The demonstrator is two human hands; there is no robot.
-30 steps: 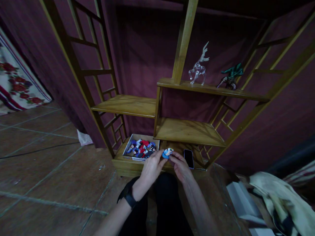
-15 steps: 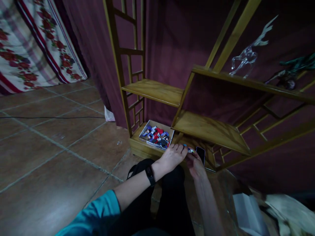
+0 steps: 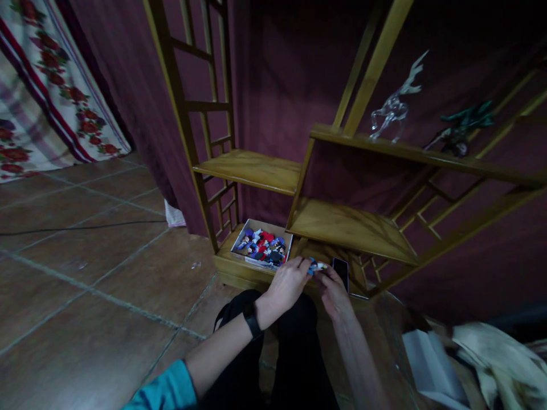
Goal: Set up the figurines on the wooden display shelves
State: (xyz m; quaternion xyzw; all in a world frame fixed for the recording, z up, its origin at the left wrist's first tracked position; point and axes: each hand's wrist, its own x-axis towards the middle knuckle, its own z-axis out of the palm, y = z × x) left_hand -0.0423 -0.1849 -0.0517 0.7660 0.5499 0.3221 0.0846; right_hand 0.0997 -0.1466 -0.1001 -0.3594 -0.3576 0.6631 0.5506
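Observation:
Between my two hands is a small figurine [image 3: 315, 266], blue at one end and pale with a bit of yellow at the other. My left hand [image 3: 291, 280], a dark band on its wrist, has its fingers closed on the blue end. The pale end sits in the fingertips of my right hand [image 3: 334, 291]. Just left of them, a shallow cardboard box [image 3: 240, 246] rests on the lowest shelf, with several little red, purple and black figurines [image 3: 265, 246] jumbled inside. A dark phone [image 3: 341, 270] lies right behind my right hand.
The wooden display shelf [image 3: 252, 168] has stepped boards, one jutting low over my hands [image 3: 350, 228]. A clear glass deer [image 3: 391, 111] and a dark green ornament [image 3: 464, 128] stand on the upper board. A white box [image 3: 433, 364] and pale cloth [image 3: 504, 359] lie at lower right.
The view has shifted, so the shelf appears further left and lower. My left hand has drawn back a little from the figurine, and more of its blue part shows.

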